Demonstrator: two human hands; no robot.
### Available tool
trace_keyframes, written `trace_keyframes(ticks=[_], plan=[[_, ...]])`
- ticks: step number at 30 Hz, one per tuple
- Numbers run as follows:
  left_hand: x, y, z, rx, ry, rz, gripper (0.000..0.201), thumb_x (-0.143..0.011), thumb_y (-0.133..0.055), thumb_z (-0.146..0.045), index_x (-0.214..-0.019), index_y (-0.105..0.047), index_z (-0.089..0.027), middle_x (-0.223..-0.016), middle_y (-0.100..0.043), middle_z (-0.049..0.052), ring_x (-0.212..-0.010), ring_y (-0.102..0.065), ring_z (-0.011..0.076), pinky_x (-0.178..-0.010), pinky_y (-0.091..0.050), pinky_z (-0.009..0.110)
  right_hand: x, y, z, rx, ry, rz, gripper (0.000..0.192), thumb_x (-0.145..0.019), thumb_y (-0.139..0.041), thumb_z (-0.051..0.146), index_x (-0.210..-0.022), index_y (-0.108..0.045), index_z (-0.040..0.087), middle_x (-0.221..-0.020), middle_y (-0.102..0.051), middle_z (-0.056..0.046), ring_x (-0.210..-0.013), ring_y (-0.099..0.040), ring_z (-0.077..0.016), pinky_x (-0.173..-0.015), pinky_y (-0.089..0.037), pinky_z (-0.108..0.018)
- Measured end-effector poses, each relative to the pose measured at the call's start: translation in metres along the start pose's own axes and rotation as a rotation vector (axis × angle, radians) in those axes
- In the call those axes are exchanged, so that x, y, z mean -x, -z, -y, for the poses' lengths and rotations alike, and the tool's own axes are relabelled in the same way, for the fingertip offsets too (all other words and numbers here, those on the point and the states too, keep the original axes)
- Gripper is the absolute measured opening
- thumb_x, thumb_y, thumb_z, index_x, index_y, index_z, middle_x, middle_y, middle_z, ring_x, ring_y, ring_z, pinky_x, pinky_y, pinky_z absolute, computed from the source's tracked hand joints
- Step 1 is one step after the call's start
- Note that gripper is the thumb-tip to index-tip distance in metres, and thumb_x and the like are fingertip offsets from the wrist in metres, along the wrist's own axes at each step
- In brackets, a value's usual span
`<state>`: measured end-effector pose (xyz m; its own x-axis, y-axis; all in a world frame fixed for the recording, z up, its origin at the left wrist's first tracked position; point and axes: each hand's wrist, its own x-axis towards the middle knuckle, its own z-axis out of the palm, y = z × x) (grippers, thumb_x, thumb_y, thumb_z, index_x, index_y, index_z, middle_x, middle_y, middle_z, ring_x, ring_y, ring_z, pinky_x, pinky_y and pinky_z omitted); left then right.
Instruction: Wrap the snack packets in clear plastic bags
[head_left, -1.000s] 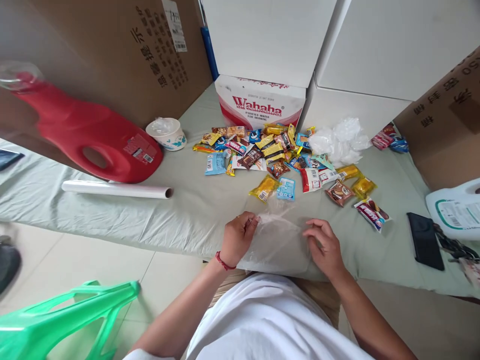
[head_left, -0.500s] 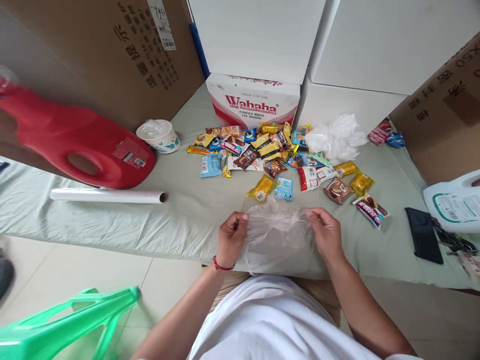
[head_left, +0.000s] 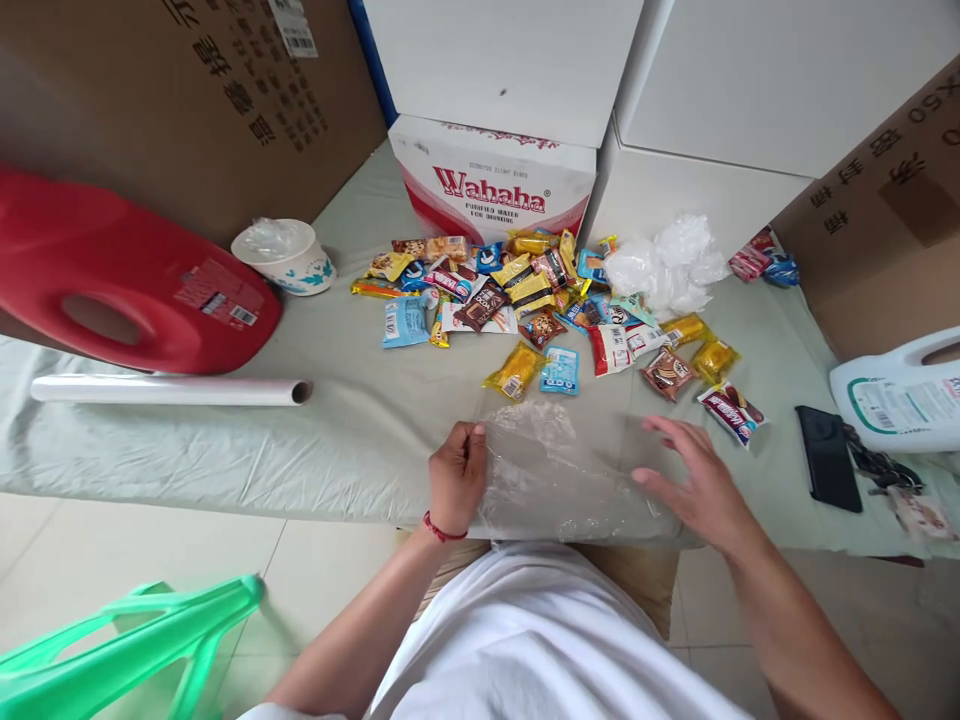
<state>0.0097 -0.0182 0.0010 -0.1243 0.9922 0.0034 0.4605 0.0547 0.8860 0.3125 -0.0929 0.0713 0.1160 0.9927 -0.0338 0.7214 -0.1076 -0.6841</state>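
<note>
A clear plastic bag [head_left: 555,490] lies spread at the front edge of the cloth-covered table [head_left: 375,430]. My left hand [head_left: 456,470], with a red string bracelet at the wrist, pinches the bag's left edge. Over the bag's right side, my right hand [head_left: 694,475] is open, thumb and fingers apart and nothing between them. Just beyond the bag lie a yellow-wrapped snack [head_left: 514,371] and a small light-blue packet [head_left: 560,371]. Behind them is a heap of mixed wrapped snacks [head_left: 487,300], and a crumpled bundle of clear plastic bags [head_left: 667,268] sits at its right.
At left are a red jug [head_left: 150,280], a white roll [head_left: 165,390] and a paper bowl [head_left: 285,265]. A Wahaha carton [head_left: 495,180] and white boxes stand behind. At right are a phone [head_left: 829,460], keys [head_left: 877,465] and a white jug [head_left: 900,400]. A green stool [head_left: 135,650] stands lower left.
My right hand has let go of the bag and moved right, its fingers opening. The bag now lies flatter and wider. My left hand keeps its hold. The view has shifted slightly.
</note>
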Motion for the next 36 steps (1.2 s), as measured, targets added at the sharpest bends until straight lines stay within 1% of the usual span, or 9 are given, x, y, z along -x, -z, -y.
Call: trace_keyframes(ticks=[2, 4, 7, 12, 18, 22, 25, 32, 36], plan=[[0.002, 0.0, -0.001, -0.003, -0.01, 0.01, 0.036, -0.098, -0.046, -0.05, -0.078, -0.056, -0.022, -0.057, -0.043, -0.006, -0.055, -0.04, 0.0117, -0.055, -0.035, 0.022, -0.024, -0.027, 0.022, -0.014, 0.155, 0.057, 0.087, -0.071, -0.079, 0.071, -0.14, -0.058, 0.023, -0.141, -0.06, -0.016, -0.134, -0.052, -0.0355, -0.112, -0.046, -0.053], [0.003, 0.003, -0.002, 0.008, 0.009, 0.014, 0.037, -0.098, -0.047, -0.05, -0.076, -0.055, -0.022, -0.056, -0.042, -0.006, -0.054, -0.04, 0.0119, -0.054, -0.035, 0.022, -0.045, -0.06, 0.036, -0.11, 0.181, 0.106, 0.063, -0.081, -0.072, 0.067, -0.126, -0.065, 0.023, -0.125, -0.069, -0.014, -0.12, -0.062, -0.0319, -0.105, -0.051, -0.05], [0.003, 0.014, 0.002, 0.062, 0.11, 0.004, 0.039, -0.098, -0.047, -0.054, -0.075, -0.052, -0.023, -0.053, -0.041, -0.007, -0.051, -0.04, 0.0122, -0.05, -0.034, 0.023, -0.067, -0.092, 0.035, -0.379, -0.033, -0.002, 0.04, -0.093, -0.056, 0.061, -0.096, -0.066, 0.023, -0.082, -0.069, -0.005, -0.077, -0.068, -0.0216, -0.067, -0.058, -0.034], [0.001, 0.038, 0.019, 0.118, 0.287, -0.013, 0.036, -0.098, -0.046, -0.055, -0.08, -0.051, -0.024, -0.051, -0.042, -0.007, -0.044, -0.041, 0.0134, -0.045, -0.034, 0.025, -0.086, -0.091, 0.005, -0.664, -0.32, -0.147, 0.046, -0.077, -0.068, 0.067, -0.08, -0.058, 0.022, -0.053, -0.045, 0.008, -0.039, -0.041, -0.0105, -0.036, -0.026, -0.023], [0.015, 0.059, 0.001, -0.368, -0.368, -0.438, 0.022, -0.086, -0.065, -0.023, -0.107, -0.06, -0.017, -0.101, -0.064, 0.012, -0.092, -0.063, 0.0244, -0.079, -0.051, 0.038, -0.077, -0.087, -0.005, -0.496, -0.254, -0.11, 0.041, -0.085, -0.065, 0.061, -0.085, -0.063, 0.021, -0.05, -0.049, 0.007, -0.041, -0.042, -0.0114, -0.042, -0.03, -0.024], [0.012, 0.048, -0.017, -0.443, -0.875, 0.016, 0.026, -0.092, -0.054, -0.01, -0.111, -0.067, -0.022, -0.105, -0.073, 0.008, -0.108, -0.066, 0.0229, -0.095, -0.049, 0.038, -0.069, -0.083, -0.001, -0.39, -0.188, -0.098, 0.041, -0.092, -0.059, 0.06, -0.087, -0.064, 0.02, -0.051, -0.05, 0.007, -0.045, -0.044, -0.0122, -0.048, -0.035, -0.025], [-0.003, 0.026, -0.009, -0.586, -0.804, 0.294, 0.033, -0.101, -0.047, -0.023, -0.128, -0.066, -0.019, -0.131, -0.071, 0.011, -0.125, -0.062, 0.0268, -0.104, -0.046, 0.042, -0.065, -0.074, -0.006, -0.265, -0.123, -0.19, 0.041, -0.095, -0.055, 0.059, -0.091, -0.066, 0.02, -0.06, -0.056, 0.004, -0.053, -0.049, -0.0135, -0.055, -0.04, -0.026], [-0.012, 0.005, 0.01, -0.763, -0.568, 0.343, 0.053, -0.106, -0.033, -0.038, -0.154, -0.046, -0.019, -0.163, -0.041, 0.011, -0.153, -0.035, 0.0296, -0.125, -0.022, 0.056, -0.061, -0.036, -0.048, 0.229, -0.104, -0.173, 0.034, -0.094, -0.053, 0.048, -0.104, -0.07, 0.021, -0.086, -0.071, -0.005, -0.073, -0.063, -0.0221, -0.069, -0.048, -0.033], [-0.01, 0.007, 0.006, -0.788, -0.531, 0.349, 0.055, -0.107, -0.031, -0.04, -0.155, -0.045, -0.018, -0.164, -0.04, 0.011, -0.153, -0.036, 0.0286, -0.126, -0.02, 0.056, -0.097, -0.013, -0.02, 0.442, 0.152, -0.239, 0.029, -0.098, -0.05, 0.033, -0.112, -0.072, 0.02, -0.105, -0.07, -0.011, -0.087, -0.064, -0.0259, -0.078, -0.051, -0.039]])
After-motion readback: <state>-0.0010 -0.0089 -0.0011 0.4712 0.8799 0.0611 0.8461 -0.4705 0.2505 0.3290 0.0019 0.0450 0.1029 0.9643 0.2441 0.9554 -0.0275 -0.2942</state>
